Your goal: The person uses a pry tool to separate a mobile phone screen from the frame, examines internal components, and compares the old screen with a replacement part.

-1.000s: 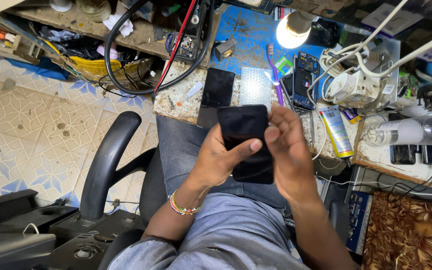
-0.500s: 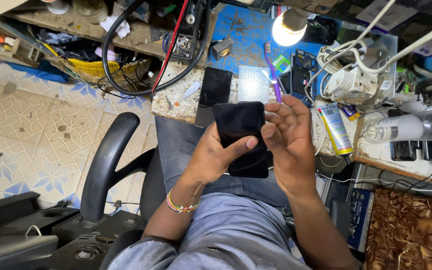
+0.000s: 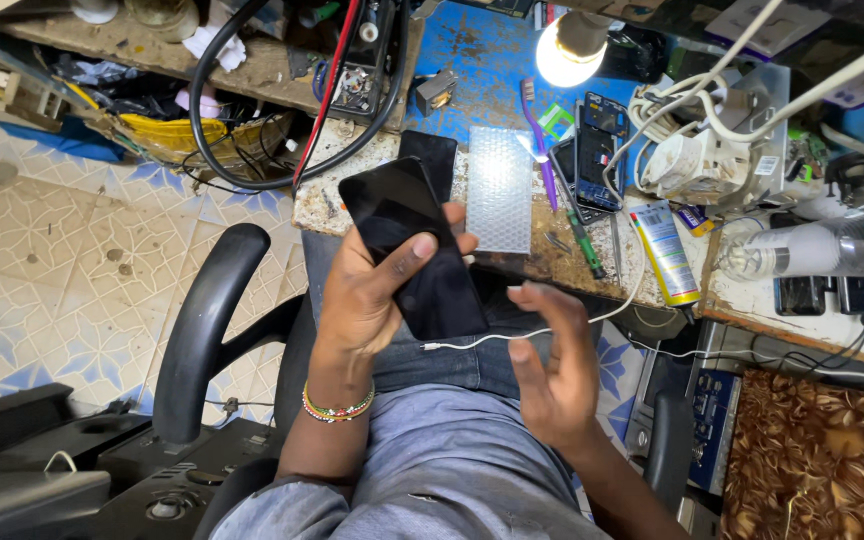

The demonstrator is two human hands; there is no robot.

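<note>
While I watch from the head view, the phone sits in my left hand, a dark slab with its screen up, held over the lap just short of the bench edge. Left-hand grip is closed on it: thumb pressed across the glass, fingers wrapped behind; I can't see those fingers fully. Long axis runs from the upper left, nearer the bench, down to the lower right, toward the body. Its lower end points toward my right hand, which is off the phone, fingers spread and loosely curled, holding nothing. That hand lies below and right of the phone, near but apart, so the left hand is plainly the nearer one.

A thin white cable crosses between the phone's lower end and the right hand; whether it touches either, I cannot tell.

Further out, on the bench: a second dark phone lies flat just behind the held one, a bubble-wrap sheet beside it, then a purple toothbrush, an opened blue phone frame, a tube of glue and a lit bulb. A clear bottle lies on its side at far right. Black chair armrest on my left, above the patterned tile floor.
</note>
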